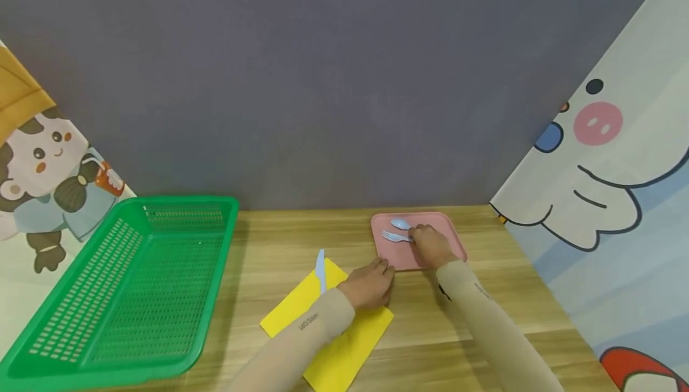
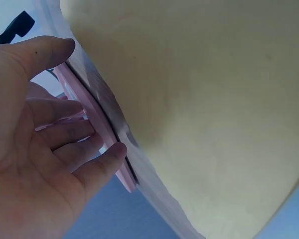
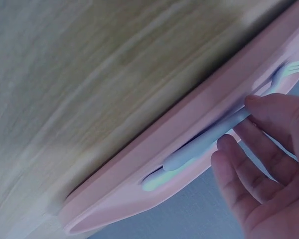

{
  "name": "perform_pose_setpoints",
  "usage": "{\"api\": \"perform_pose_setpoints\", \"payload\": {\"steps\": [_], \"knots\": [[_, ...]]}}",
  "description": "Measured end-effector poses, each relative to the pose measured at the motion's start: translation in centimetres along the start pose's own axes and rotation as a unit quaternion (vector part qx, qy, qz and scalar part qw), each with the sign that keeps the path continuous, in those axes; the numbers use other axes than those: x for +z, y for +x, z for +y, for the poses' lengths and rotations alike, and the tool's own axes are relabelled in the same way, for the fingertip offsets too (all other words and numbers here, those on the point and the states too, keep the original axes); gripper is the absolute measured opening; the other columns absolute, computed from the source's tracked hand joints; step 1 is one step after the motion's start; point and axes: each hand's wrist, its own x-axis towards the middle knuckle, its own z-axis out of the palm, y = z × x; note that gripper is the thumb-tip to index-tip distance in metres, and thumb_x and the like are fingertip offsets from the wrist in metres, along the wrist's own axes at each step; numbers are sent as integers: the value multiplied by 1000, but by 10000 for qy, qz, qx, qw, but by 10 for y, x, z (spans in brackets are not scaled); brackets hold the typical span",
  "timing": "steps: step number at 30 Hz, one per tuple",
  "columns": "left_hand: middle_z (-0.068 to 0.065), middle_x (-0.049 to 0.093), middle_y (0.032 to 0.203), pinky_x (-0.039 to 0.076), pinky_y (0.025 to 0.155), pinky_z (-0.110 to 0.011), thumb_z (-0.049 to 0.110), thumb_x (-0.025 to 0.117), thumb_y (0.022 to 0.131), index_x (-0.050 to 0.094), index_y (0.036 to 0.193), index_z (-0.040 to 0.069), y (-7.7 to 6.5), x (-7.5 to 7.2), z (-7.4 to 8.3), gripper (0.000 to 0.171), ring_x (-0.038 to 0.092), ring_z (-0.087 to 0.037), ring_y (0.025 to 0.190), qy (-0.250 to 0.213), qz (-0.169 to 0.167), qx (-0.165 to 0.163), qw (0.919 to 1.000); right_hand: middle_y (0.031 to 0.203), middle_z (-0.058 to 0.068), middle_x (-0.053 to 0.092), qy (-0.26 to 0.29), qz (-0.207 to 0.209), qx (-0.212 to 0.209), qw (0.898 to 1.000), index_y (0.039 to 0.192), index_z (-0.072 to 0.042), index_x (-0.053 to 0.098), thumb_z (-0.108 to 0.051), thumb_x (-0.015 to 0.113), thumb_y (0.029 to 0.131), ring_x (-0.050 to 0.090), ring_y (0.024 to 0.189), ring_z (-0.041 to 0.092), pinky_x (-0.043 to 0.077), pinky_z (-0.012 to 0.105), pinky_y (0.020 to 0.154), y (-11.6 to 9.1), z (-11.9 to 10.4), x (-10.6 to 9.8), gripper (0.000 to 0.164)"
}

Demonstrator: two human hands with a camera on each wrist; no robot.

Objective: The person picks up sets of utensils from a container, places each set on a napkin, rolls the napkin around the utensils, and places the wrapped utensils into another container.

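A small pink tray (image 1: 401, 255) lies on the wooden table toward the back right. On it are a light blue spoon (image 1: 400, 224) and a light blue fork (image 1: 395, 236), side by side. My right hand (image 3: 274, 149) pinches the fork's handle between thumb and finger, with its tines pointing left in the head view. My left hand (image 1: 368, 284) touches the tray's near left corner, its fingers loosely bent. Below the left hand lies a yellow sheet (image 1: 355, 350), cloth or paper. A light blue knife (image 1: 320, 269) rests across the sheet's far left edge.
A large green plastic basket (image 1: 107, 374) stands on the left side of the table. Behind the table rises a grey wall (image 1: 334, 81). Printed cartoon panels flank both sides.
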Motion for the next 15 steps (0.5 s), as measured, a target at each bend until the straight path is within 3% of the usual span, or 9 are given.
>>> {"api": "perform_pose_setpoints", "payload": {"steps": [7, 15], "knots": [[-14, 38, 156, 30, 116, -32, 33, 57, 101, 43, 150, 5, 3, 2, -1, 58, 33, -27, 144, -45, -134, -90, 9999, 81, 7, 66, 180, 135, -167, 9996, 90, -6, 71, 0, 71, 88, 65, 80, 29, 58, 44, 74, 1, 2, 0, 6], [-16, 37, 156, 28, 116, -33, 33, 60, 100, 43, 149, 4, 2, 4, -3, 59, 33, -28, 144, -72, 28, -3, 10000, 82, 9, 65, -17, 198, -370, 9991, 92, -4, 71, 2, 72, 88, 64, 79, 30, 57, 44, 72, 1, 3, -2, 8]]}}
